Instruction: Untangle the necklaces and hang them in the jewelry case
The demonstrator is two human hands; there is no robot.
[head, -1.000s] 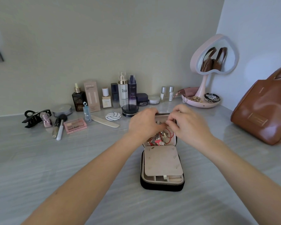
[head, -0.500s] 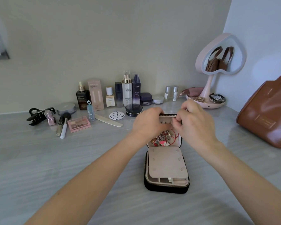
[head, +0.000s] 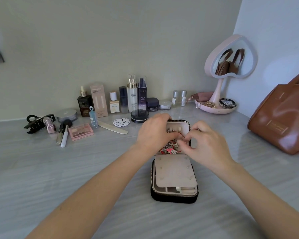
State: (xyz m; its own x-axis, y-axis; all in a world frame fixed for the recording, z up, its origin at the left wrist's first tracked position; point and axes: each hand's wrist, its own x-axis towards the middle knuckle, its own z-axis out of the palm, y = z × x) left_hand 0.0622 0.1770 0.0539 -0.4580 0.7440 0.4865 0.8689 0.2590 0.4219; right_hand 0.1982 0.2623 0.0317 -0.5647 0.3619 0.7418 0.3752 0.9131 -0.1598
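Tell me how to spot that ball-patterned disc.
Find the row of bottles by the back wall. In front, between the cream nail file and the black jar, lies the disc. It alone is flat, white and lined like a volleyball.

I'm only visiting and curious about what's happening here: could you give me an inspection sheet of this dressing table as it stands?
Surface: grey marbled table.
Job's things: black jewelry case lies open; tangled necklaces are bunched in its far half.
Clutter: cosmetics bottles stand along the wall; hair claw and eyeshadow palette lie at the left.
Grippers: left hand and right hand both pinch at the necklaces over the case.
Cables: nothing seen.
Surroundings: heart-shaped mirror and brown bag at the right; plain wall behind.
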